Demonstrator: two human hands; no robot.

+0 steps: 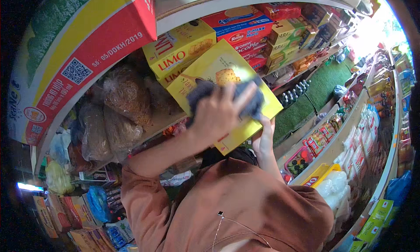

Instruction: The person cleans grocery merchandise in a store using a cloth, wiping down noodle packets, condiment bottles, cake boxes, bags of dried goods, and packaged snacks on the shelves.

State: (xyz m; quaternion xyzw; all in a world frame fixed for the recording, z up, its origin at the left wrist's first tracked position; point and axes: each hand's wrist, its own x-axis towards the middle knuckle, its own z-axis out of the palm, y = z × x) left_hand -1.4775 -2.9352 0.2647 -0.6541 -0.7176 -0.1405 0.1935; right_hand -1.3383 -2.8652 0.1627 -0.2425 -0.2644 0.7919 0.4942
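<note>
A yellow cardboard biscuit box [236, 60] is tilted before my chest, its broad printed face turned up. My left hand [215, 110] presses a bunched dark blue cloth [254, 99] against that face; hand and cloth are blurred. At the box's lower right edge, my right hand [265, 137] grips the box, thumb on the near side. The right fingers are partly hidden behind the box. Just beyond it, similar yellow Limo boxes [177, 55] are stacked on the shelf.
Red and blue biscuit boxes [241, 25] and Hura boxes [283, 33] line the shelf. Clear bags of brown dry goods [126, 97] lie to the left, below a large carton [98, 60]. Right of a green floor mat [300, 102] stand shelves with packets [356, 150].
</note>
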